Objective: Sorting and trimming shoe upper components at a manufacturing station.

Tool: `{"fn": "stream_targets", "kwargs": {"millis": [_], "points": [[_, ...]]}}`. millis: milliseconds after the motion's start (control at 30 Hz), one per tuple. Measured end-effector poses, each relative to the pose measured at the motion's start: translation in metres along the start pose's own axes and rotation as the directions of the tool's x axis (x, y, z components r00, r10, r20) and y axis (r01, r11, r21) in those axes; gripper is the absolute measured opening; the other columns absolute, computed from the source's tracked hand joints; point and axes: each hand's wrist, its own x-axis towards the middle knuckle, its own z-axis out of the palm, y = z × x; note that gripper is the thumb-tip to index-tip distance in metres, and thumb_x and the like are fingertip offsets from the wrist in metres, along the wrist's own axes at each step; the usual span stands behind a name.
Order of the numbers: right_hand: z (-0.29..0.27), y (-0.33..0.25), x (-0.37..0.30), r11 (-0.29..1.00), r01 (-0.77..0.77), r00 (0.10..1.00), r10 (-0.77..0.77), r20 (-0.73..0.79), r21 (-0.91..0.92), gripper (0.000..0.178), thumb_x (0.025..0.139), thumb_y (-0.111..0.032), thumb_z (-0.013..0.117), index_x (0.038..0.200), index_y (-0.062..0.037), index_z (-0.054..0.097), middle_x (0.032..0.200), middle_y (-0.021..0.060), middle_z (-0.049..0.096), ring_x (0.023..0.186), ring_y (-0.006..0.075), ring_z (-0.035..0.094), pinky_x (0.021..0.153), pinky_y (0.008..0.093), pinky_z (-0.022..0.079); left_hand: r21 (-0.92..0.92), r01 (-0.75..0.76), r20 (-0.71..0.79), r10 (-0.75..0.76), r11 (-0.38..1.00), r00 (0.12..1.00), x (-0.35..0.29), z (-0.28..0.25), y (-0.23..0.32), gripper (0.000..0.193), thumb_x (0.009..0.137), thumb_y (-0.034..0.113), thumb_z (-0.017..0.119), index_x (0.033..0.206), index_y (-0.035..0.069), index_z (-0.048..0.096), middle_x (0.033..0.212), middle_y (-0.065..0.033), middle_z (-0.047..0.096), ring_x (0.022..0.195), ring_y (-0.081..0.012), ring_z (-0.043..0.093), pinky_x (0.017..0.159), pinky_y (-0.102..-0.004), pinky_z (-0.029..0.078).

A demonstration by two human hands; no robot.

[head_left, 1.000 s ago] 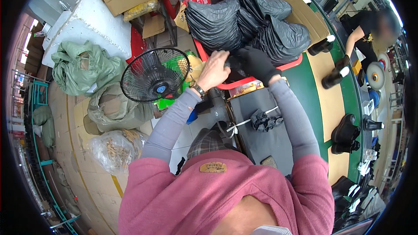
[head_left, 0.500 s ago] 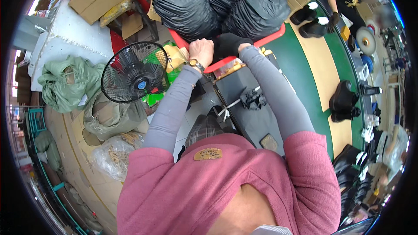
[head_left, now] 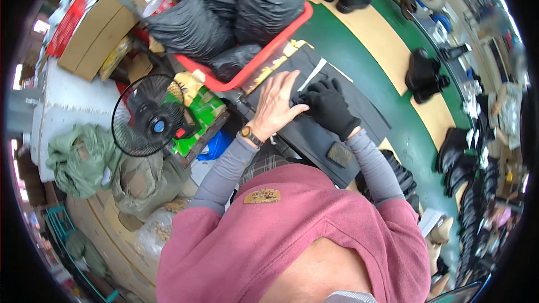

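Note:
My left hand, bare and with a watch at the wrist, is held over the dark-covered work surface, its fingers stretched out and the thumb apart. Close to its right is my right hand in a black glove, fingers spread and pointing away from me. A small black crumpled bundle shows partly between the two hands; the glove covers the rest of it, and I cannot tell whether the glove touches it. Beyond the glove a white strip lies on the surface. A worn brownish block sits nearer me.
Black plastic bags fill a red tub at the far side. A black fan stands left, by a green box. Black shoes line the green bench at right. Beyond it is a co-worker's gloved hand.
Both hands have left the red tub's rim and come back toward me over the dark surface. My left hand has opened from a closed grip. The view has shifted to the right.

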Motion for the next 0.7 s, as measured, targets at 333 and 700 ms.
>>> {"fn": "stream_targets", "kwargs": {"millis": [333, 700], "points": [[-0.061, -0.010, -0.069, 0.340, -0.438, 0.767, 0.624, 0.149, 0.832, 0.035, 0.074, -0.001, 0.075, 0.105, -0.0024, 0.058, 0.074, -0.0015, 0.053, 0.067, 0.0061, 0.049, 0.060, 0.0206, 0.041, -0.845, 0.388, 0.314, -0.244, 0.368, 0.917, -0.001, 0.032, 0.012, 0.063, 0.077, -0.009, 0.070, 0.134, -0.005, 0.043, 0.118, -0.0116, 0.059, 0.099, -0.0133, 0.061, 0.086, -0.0257, 0.052], [-0.076, 0.001, -0.118, 0.317, -0.281, 0.658, 0.751, -0.058, 0.906, 0.043, 0.078, -0.004, 0.072, 0.119, 0.0049, 0.057, 0.090, 0.0066, 0.065, 0.087, 0.0126, 0.059, 0.077, 0.0268, 0.050, -0.854, 0.337, 0.362, -0.011, 0.396, 0.932, -0.002, 0.043, 0.065, 0.086, 0.068, -0.018, 0.053, 0.148, 0.002, 0.030, 0.132, -0.0080, 0.048, 0.118, -0.0146, 0.051, 0.100, -0.0271, 0.042]]}}
